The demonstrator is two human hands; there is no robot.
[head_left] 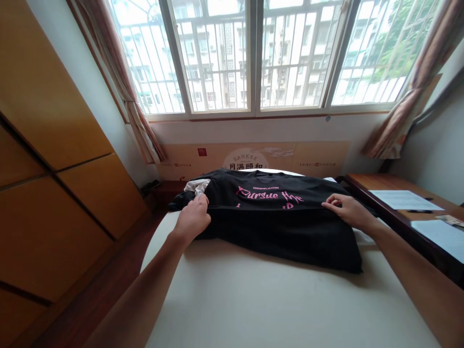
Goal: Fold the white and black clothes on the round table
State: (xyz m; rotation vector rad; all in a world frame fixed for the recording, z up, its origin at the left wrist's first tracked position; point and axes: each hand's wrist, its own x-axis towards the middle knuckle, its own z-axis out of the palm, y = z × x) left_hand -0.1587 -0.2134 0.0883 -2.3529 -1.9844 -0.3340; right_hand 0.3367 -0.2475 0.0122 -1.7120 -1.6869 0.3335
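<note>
A black T-shirt (275, 227) with pink lettering lies spread across the far half of a cream mattress (253, 299). My left hand (194, 218) is closed on the shirt's left edge, gripping the fabric beside a bit of white cloth (197, 185) that pokes out there. My right hand (346, 209) pinches the shirt's right edge, thumb and fingers pressed on the fabric. Both arms reach forward over the mattress.
A wooden wardrobe (54, 183) lines the left side. On the right stands a dark wooden desk (391, 186) with papers (404, 199). Behind the bed are flat cardboard sheets (253, 158) against the wall, barred windows (253, 53) and tied curtains.
</note>
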